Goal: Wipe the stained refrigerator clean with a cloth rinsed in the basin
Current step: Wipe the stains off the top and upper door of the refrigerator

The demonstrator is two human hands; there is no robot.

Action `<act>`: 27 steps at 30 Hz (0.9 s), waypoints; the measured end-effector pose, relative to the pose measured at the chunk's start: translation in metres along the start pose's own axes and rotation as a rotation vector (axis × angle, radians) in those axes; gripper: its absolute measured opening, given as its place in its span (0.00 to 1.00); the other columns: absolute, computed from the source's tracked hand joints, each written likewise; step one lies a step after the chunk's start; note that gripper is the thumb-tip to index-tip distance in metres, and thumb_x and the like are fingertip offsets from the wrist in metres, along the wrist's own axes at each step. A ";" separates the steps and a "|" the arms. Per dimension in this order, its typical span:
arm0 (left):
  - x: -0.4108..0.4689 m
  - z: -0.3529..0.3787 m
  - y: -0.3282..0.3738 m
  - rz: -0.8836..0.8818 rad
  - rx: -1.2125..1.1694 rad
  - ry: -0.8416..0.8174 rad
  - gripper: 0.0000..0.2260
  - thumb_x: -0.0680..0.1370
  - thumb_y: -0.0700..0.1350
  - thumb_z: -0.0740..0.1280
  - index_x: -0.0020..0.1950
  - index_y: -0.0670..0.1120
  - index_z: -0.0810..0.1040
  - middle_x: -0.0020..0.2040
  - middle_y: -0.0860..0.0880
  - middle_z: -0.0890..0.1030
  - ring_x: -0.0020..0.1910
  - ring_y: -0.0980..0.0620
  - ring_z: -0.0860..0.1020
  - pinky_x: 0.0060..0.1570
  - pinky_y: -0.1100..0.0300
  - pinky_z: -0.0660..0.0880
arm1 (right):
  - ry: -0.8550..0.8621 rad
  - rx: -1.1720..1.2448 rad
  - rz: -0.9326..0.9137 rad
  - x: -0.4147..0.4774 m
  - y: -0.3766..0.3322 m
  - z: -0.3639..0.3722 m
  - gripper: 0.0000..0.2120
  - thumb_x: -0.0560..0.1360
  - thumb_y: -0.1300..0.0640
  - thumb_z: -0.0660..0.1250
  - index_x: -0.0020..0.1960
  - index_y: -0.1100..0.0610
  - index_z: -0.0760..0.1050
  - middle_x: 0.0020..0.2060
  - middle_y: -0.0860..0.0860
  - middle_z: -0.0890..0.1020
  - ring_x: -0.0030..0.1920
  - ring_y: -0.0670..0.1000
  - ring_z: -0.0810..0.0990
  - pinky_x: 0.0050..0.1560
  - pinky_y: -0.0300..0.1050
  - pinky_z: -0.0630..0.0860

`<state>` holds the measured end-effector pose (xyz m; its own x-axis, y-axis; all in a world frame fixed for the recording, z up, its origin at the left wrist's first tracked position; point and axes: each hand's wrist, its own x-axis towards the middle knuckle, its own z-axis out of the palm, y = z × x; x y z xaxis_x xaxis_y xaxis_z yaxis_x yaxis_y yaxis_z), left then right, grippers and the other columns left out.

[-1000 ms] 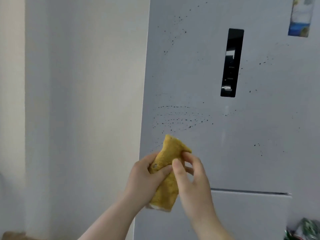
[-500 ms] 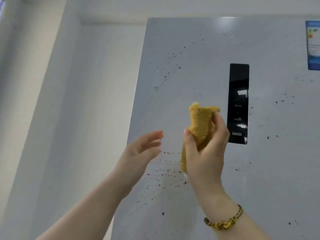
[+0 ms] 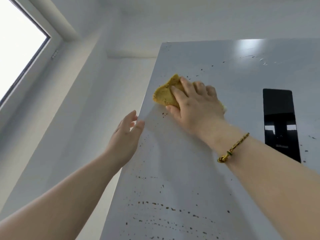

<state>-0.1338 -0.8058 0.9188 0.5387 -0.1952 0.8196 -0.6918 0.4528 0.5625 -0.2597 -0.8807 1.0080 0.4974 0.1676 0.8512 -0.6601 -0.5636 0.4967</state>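
mustard-yellow cloth, grey fridge – dark brown specks, black panel, yellow-blk bracelet

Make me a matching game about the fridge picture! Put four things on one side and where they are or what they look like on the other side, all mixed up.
Things:
1. cloth
2. left hand
3. bracelet
4. display panel

Descriptions:
A. glossy black, set into the refrigerator door
B. open and empty, at the door's left edge
C. yellow, pressed flat on the door under the right hand
D. tied round the right wrist

Pairs: 1-C, 2-B, 3-D, 4-A
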 end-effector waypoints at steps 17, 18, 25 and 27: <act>0.047 0.007 -0.015 -0.008 -0.196 0.039 0.06 0.80 0.47 0.53 0.52 0.52 0.69 0.43 0.62 0.70 0.41 0.64 0.69 0.38 0.67 0.67 | 0.040 -0.035 0.073 0.119 -0.002 0.002 0.21 0.80 0.49 0.51 0.73 0.45 0.57 0.75 0.51 0.53 0.72 0.58 0.56 0.69 0.56 0.54; 0.050 0.008 -0.014 -0.009 -0.201 0.049 0.06 0.80 0.47 0.53 0.51 0.51 0.69 0.42 0.62 0.70 0.40 0.63 0.69 0.37 0.66 0.66 | 0.031 -0.025 0.031 0.120 0.001 -0.001 0.21 0.80 0.49 0.52 0.73 0.45 0.58 0.75 0.50 0.54 0.72 0.57 0.56 0.69 0.55 0.54; 0.053 0.009 -0.014 0.022 -0.200 0.026 0.06 0.80 0.45 0.54 0.54 0.55 0.65 0.44 0.62 0.70 0.38 0.65 0.68 0.28 0.81 0.64 | 0.087 0.023 0.406 0.136 0.041 -0.021 0.19 0.80 0.49 0.51 0.70 0.48 0.62 0.72 0.53 0.59 0.69 0.61 0.59 0.67 0.56 0.58; 0.055 0.009 -0.016 0.047 -0.194 -0.004 0.11 0.80 0.45 0.52 0.60 0.58 0.65 0.46 0.61 0.71 0.37 0.66 0.69 0.28 0.82 0.64 | 0.116 -0.022 0.481 0.141 0.028 -0.015 0.19 0.80 0.52 0.50 0.70 0.50 0.62 0.72 0.54 0.57 0.69 0.61 0.58 0.67 0.58 0.56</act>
<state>-0.0974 -0.8313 0.9561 0.5058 -0.1726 0.8452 -0.6106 0.6204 0.4921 -0.2169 -0.8609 1.1443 0.0683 -0.0173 0.9975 -0.8116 -0.5825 0.0454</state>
